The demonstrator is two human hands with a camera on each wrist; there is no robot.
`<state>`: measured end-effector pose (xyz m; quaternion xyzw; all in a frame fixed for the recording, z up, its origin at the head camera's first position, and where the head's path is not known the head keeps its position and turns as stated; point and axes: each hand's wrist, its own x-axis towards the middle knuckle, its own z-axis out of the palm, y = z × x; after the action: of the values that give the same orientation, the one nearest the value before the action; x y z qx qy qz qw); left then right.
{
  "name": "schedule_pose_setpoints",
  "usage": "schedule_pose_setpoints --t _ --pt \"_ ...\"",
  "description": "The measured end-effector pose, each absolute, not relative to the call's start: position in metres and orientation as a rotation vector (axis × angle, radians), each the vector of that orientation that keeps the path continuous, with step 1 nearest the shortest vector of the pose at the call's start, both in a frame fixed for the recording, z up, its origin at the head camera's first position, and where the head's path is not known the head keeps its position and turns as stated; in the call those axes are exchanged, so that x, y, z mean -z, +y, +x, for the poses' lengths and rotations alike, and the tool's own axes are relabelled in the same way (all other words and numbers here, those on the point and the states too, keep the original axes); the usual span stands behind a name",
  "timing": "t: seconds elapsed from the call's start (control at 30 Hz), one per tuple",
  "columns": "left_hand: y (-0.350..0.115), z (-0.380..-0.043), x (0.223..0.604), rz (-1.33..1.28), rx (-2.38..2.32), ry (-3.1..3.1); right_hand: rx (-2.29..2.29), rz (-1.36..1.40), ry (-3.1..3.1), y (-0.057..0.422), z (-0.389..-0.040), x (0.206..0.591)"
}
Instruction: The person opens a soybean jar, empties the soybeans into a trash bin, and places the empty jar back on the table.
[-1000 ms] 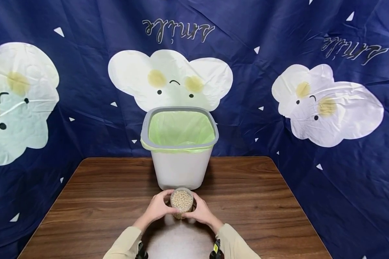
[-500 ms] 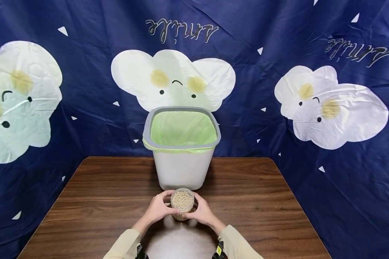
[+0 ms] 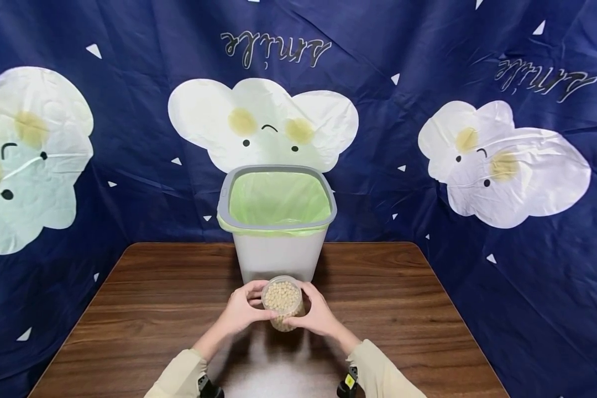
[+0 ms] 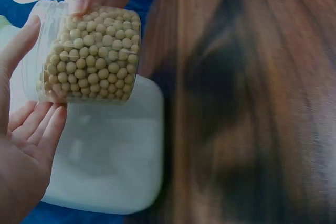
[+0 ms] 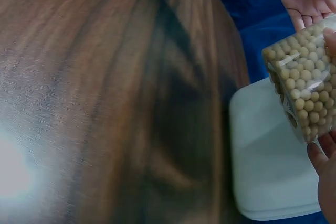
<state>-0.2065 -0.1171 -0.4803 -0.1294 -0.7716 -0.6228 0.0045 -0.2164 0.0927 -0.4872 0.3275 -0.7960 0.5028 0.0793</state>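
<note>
A clear round jar (image 3: 282,296) full of small beige balls, like dried soybeans (image 4: 94,56), is held between both hands in front of the bin. The left hand (image 3: 242,309) grips its left side near the top, thumb toward me. On the opposite side the right hand (image 3: 320,315) holds it with the thumb on the near wall. In the left wrist view, daylight between the jar's base and the tabletop (image 4: 236,103) shows that it is raised. Its base also shows in the right wrist view, where the balls (image 5: 310,77) fill the clear wall.
Just behind the jar stands a white bin (image 3: 278,251) with a grey rim (image 3: 278,226) and a light green liner (image 3: 278,199). The brown wooden table (image 3: 378,309) extends to both sides. A dark blue cloth (image 3: 378,33) with white clouds hangs around it.
Both hands have lifted the jar off the table and slightly forward, so it appears larger and overlaps the bin's lower front. The forearms have spread a little apart.
</note>
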Motion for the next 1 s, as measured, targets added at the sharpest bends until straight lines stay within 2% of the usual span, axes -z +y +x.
schedule_pose_setpoints --t 0.33,0.9,1.0 --pt "-0.115 -0.209 0.46 -0.436 2.014 -2.331 -1.491 1.046 -2.323 0.094 -0.214 0.448" --pt "-0.118 -0.212 0.427 -0.512 2.004 -2.298 -1.478 1.053 -2.279 0.093 -0.218 0.419" --pt "-0.118 -0.211 0.418 -0.548 1.975 -2.297 -1.431 1.044 -2.259 0.094 -0.228 0.426"
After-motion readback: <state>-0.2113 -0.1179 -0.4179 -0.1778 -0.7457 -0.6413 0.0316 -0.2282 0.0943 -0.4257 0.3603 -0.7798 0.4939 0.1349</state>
